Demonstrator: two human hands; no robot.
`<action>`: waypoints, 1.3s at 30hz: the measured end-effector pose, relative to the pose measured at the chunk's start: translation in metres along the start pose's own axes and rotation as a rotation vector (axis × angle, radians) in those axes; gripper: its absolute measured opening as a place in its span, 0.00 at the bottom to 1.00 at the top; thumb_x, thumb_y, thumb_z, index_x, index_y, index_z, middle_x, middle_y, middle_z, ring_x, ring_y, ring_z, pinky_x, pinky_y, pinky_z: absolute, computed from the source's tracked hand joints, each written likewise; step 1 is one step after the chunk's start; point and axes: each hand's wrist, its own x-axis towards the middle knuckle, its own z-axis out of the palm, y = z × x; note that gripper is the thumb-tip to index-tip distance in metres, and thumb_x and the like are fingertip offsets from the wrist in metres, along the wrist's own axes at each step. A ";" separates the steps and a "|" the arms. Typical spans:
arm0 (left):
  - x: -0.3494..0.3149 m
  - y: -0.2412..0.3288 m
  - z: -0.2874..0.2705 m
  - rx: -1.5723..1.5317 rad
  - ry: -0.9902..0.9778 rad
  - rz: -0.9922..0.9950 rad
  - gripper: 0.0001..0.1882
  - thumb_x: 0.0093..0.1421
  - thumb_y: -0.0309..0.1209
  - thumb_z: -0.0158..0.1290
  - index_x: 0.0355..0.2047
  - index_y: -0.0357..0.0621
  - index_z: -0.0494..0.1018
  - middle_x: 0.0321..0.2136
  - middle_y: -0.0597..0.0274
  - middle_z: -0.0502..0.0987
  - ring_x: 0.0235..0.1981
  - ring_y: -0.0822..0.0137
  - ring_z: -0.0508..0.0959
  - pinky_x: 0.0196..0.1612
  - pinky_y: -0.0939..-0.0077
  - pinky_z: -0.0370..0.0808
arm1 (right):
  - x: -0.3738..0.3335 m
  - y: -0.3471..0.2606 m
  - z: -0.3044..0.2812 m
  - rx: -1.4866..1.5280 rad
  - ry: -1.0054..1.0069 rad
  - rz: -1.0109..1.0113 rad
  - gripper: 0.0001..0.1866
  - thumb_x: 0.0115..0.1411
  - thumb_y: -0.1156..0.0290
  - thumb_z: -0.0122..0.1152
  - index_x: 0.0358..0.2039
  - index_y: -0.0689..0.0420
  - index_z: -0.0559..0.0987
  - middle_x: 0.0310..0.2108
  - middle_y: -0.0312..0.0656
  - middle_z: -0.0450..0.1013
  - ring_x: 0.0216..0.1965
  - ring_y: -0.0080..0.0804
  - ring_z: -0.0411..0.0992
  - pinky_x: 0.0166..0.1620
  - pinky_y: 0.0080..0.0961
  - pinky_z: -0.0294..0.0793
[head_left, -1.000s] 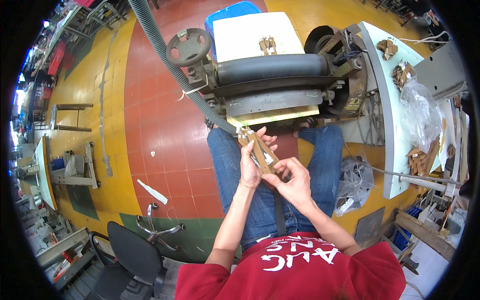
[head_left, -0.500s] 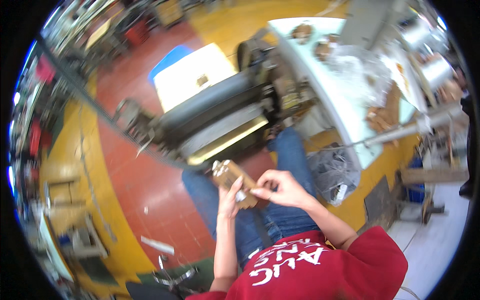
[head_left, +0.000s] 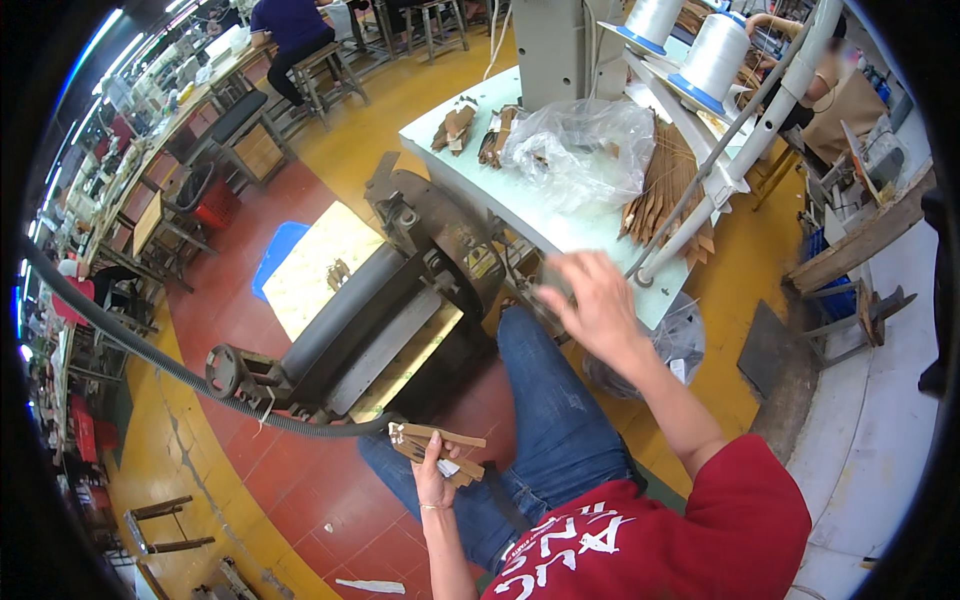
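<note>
Over my left thigh, my left hand (head_left: 432, 486) is closed around a bundle of flat brown strips (head_left: 418, 438). A white scrap shows among the strips, and one strip sticks out to the right. My right hand (head_left: 600, 310) is raised, empty, between the machine and the worktable, with fingers stretched out and slightly blurred. In front of my knees stands a machine with a dark roller (head_left: 345, 312) and a yellowish plate (head_left: 408, 365). Behind the roller, a few small brown pieces (head_left: 339, 274) lie on a pale yellow board (head_left: 322, 240).
At the right, the pale green worktable (head_left: 560, 215) bears a clear plastic bag (head_left: 585, 150), long brown strips (head_left: 665, 185), brown bundles (head_left: 455, 130) and white thread cones (head_left: 712, 58). A metal pole crosses its edge. A grey hose (head_left: 165, 360) crosses at the left. Other people sit farther off.
My right hand has left the bundle and moved up and right toward the worktable. My left hand keeps the brown strips. The view has swung to the right.
</note>
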 end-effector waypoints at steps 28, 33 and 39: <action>-0.054 0.028 0.069 -0.204 -0.076 0.228 0.14 0.57 0.30 0.58 0.41 0.46 0.67 0.29 0.65 0.70 0.25 0.77 0.66 0.32 0.79 0.69 | -0.100 -0.114 0.020 1.414 -0.249 0.146 0.08 0.53 0.80 0.63 0.35 0.64 0.79 0.31 0.42 0.76 0.30 0.24 0.75 0.32 0.17 0.73; -0.055 0.030 0.069 -0.139 -0.064 0.187 0.13 0.57 0.30 0.58 0.40 0.44 0.67 0.26 0.65 0.69 0.24 0.77 0.65 0.31 0.80 0.68 | -0.094 -0.110 0.019 1.306 -0.318 0.001 0.07 0.54 0.79 0.63 0.35 0.64 0.79 0.30 0.42 0.76 0.30 0.23 0.74 0.33 0.17 0.73; -0.056 0.033 0.070 -0.119 -0.105 0.191 0.12 0.58 0.29 0.57 0.39 0.43 0.67 0.23 0.66 0.68 0.24 0.76 0.65 0.30 0.78 0.66 | -0.090 -0.111 0.015 1.240 -0.381 0.118 0.08 0.55 0.78 0.63 0.35 0.65 0.77 0.34 0.44 0.75 0.35 0.27 0.74 0.41 0.21 0.73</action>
